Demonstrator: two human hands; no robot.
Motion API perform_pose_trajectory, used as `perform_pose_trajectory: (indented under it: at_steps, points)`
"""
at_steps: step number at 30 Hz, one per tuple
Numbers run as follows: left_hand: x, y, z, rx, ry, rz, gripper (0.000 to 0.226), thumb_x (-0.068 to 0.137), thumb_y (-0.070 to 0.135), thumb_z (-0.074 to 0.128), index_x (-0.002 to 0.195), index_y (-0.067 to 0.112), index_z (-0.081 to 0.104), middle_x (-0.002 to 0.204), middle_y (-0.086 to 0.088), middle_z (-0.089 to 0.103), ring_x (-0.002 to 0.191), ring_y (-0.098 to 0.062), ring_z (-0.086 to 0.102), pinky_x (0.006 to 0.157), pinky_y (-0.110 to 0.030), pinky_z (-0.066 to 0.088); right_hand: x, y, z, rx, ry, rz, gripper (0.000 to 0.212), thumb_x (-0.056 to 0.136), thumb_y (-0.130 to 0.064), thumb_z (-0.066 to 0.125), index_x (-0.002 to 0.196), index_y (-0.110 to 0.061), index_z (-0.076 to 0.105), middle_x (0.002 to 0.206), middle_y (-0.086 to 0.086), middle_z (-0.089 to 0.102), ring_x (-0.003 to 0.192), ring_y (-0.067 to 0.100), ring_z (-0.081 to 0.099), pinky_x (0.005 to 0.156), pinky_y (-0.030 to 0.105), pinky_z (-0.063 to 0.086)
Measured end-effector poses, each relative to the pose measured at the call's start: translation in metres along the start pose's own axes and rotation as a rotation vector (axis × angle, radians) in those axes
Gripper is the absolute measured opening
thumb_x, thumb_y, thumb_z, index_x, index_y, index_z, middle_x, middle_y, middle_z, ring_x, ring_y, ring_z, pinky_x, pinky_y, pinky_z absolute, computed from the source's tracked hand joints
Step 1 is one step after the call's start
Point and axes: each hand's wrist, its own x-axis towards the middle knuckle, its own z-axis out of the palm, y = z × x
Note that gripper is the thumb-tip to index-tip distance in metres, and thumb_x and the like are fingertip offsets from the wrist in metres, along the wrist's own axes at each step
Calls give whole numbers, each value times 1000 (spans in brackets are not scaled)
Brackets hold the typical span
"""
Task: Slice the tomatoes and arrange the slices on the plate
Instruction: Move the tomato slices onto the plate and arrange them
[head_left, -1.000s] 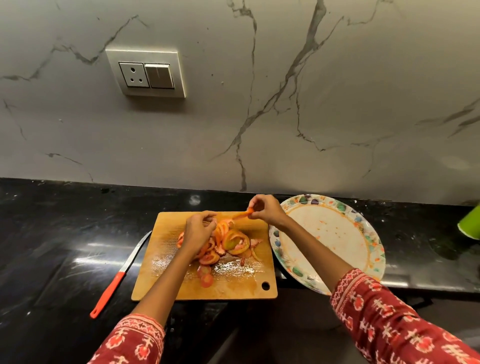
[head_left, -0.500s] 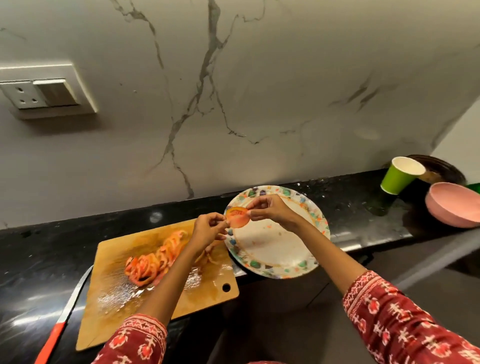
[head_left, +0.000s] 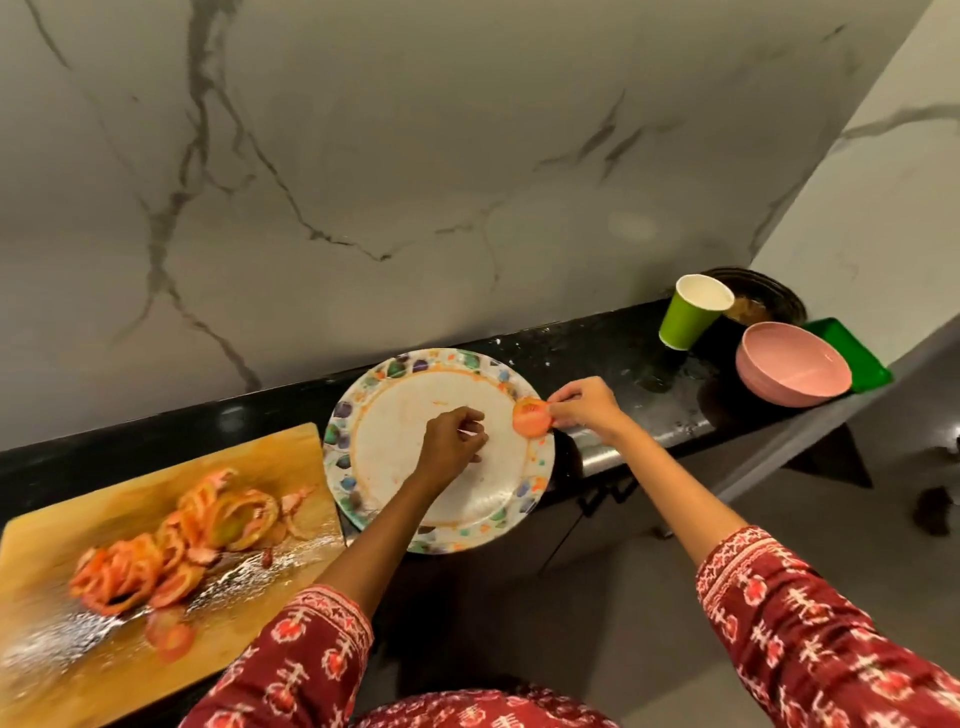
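Observation:
A white plate (head_left: 395, 447) with a coloured patterned rim sits on the black counter, partly over its front edge. My right hand (head_left: 584, 408) pinches a round tomato slice (head_left: 530, 417) at the plate's right rim. My left hand (head_left: 452, 441) hovers over the plate's middle with fingers loosely curled, holding nothing I can make out. A pile of tomato slices (head_left: 182, 540) lies on the wet wooden cutting board (head_left: 52, 660) to the left of the plate.
A green paper cup (head_left: 688, 317), a pink bowl (head_left: 792, 369), a green tray (head_left: 852, 353) and a dark dish (head_left: 763, 296) stand at the counter's right end by the wall corner. A marble wall rises behind the counter (head_left: 613, 348).
My right hand carried the tomato slice from the board across to the plate's right rim. My left hand followed over the plate. The view turned right, so the knife left the frame.

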Motion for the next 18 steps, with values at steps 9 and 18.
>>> perform_pose_trajectory:
  at_steps: [9,18]
  points:
    - [16,21,37,-84,-158,-127,49,83,-1,61,130,3,46,120,-21,57,104,-31,60,76,-34,56,14,10,-2,22,-15,32,8,74,0,73,74,-8,71,76,11,68,67,16,66,70,27,59]
    - [12,20,30,-55,-138,-119,43,87,3,59,128,4,47,121,-19,56,105,-29,59,73,-32,56,13,3,-3,-71,116,-105,13,85,-15,67,83,-3,71,73,9,66,59,13,60,60,20,53]
